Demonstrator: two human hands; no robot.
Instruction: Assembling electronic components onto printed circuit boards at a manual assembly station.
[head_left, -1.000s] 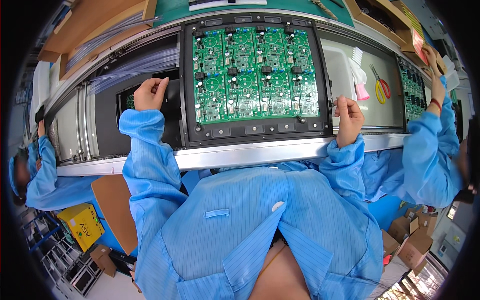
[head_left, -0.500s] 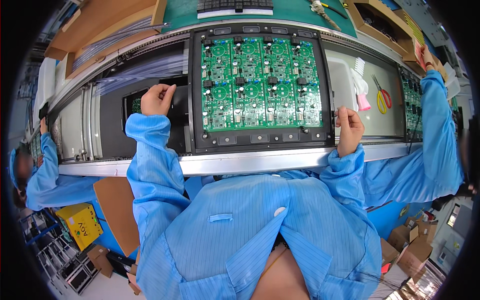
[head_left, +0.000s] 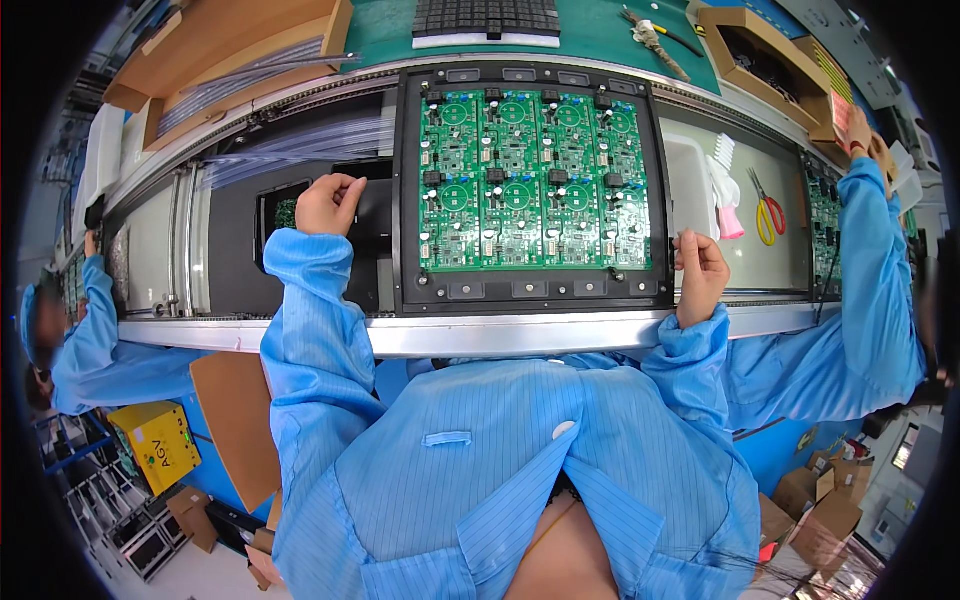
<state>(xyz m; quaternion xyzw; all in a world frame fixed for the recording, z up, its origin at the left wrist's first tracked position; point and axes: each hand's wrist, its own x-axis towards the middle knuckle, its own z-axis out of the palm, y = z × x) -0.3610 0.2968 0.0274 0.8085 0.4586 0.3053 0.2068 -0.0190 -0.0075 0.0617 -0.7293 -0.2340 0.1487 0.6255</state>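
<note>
The left hand (head_left: 328, 203) covers part of a second green board (head_left: 284, 213) (mostly hidden inside its black carrier (head_left: 300, 250)).

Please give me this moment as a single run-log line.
left hand: fist on black tray left of carrier | right hand: at right edge of black carrier frame | green circuit boards: seated in frame
</note>
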